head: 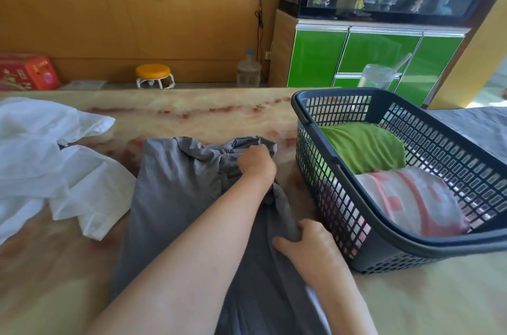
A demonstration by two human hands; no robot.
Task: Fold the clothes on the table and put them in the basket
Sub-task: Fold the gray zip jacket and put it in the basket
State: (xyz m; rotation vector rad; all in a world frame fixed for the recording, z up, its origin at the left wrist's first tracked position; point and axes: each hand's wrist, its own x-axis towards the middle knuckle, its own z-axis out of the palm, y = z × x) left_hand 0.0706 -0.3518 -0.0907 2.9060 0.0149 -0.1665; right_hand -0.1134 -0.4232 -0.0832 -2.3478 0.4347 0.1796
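Note:
A grey garment [175,186] lies lengthwise on the marble-patterned table [192,115], running from the middle toward me. My left hand [256,163] reaches across and grips a bunched fold near the garment's far right end. My right hand [304,238] pinches the garment's right edge closer to me, beside the basket. The dark grey plastic basket [411,236] stands at the right and holds a folded green cloth [362,145] and a folded pink-and-white cloth [406,197].
A crumpled white garment [49,164] lies spread at the left of the table. Another grey cloth [477,126] lies behind the basket at the right. A plastic cup with a straw [375,76] stands beyond the basket. Past the table are a stool, a water jug and a green cabinet.

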